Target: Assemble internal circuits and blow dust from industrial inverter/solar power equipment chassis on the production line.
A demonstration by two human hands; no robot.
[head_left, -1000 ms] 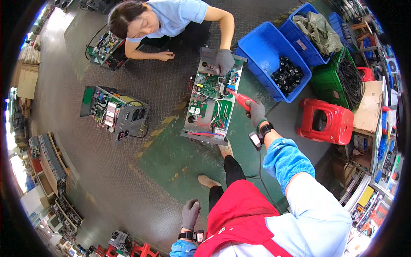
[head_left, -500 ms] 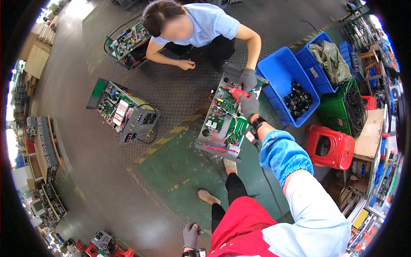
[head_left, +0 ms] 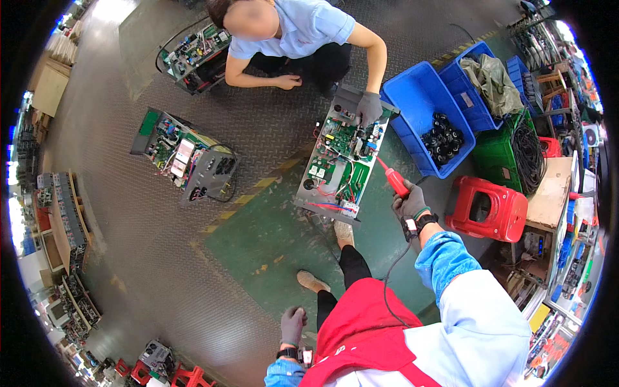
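Observation:
In my gloved right hand [head_left: 410, 201] is a red tool with a thick handle and thin tapered tip [head_left: 394, 180], too little shown to tell its kind. The tip points toward the right edge of an open metal chassis with green circuit boards [head_left: 335, 158], apart from it. Fingers closed, my gloved left hand [head_left: 293, 324] hangs low beside my red apron; whatever it may hold is hidden. Across from me a crouching person reaches a gloved hand [head_left: 369, 108] onto the chassis's far end.
Right of the chassis stand a blue bin of black round parts [head_left: 443, 138], another blue bin with a cloth [head_left: 493, 87], a green crate with black cable [head_left: 506, 151] and a red stool [head_left: 487, 209]. Leftward sits another opened unit with a phone on it [head_left: 182, 158].
My right hand has drawn back from the chassis, down and to the right, with the red tool. My left hand has risen slightly. The other person's gloved hand stays at the chassis's far end.

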